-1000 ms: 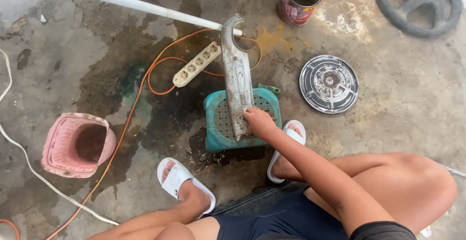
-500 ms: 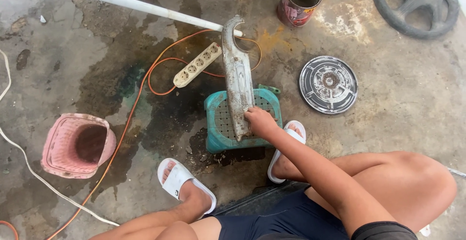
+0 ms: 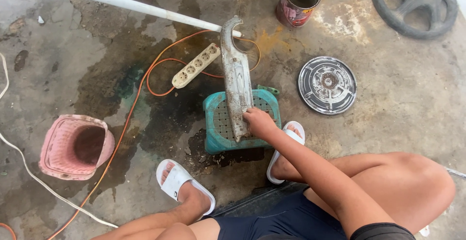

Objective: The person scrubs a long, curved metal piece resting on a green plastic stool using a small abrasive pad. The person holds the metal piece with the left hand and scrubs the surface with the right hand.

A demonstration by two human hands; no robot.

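1. On a stained concrete floor (image 3: 388, 133), a person is sitting low with knees bent, both feet in white sandals (image 3: 182, 184) planted either side of a small teal plastic stool (image 3: 218, 138).
2. The right hand (image 3: 259, 122) is resting on the near end of a long, curved grey metal cover (image 3: 236, 77), fingers curled down over its edge and pressing it against the stool's slotted top; whether the hand is fully clamping it cannot be told.
3. The metal cover is lying lengthwise across the stool, its far hooked end sticking out past the stool and reaching a white pipe (image 3: 121, 1).
4. The left hand is out of sight; only the left leg is showing at the bottom.
5. A cream power strip (image 3: 196, 66) is lying just left of the cover, with an orange cable (image 3: 145, 75) looping around it and trailing toward the lower left.
6. A pink woven basket (image 3: 65, 148) is lying tipped on its side, well to the left of the stool.
7. A round metal disc (image 3: 327, 85) is lying flat to the right of the stool, apart from it.
8. A rusty tin can (image 3: 298, 2) is standing upright beyond the cover.
9. A black wheel-shaped base (image 3: 413, 6) is sitting in the far right corner.
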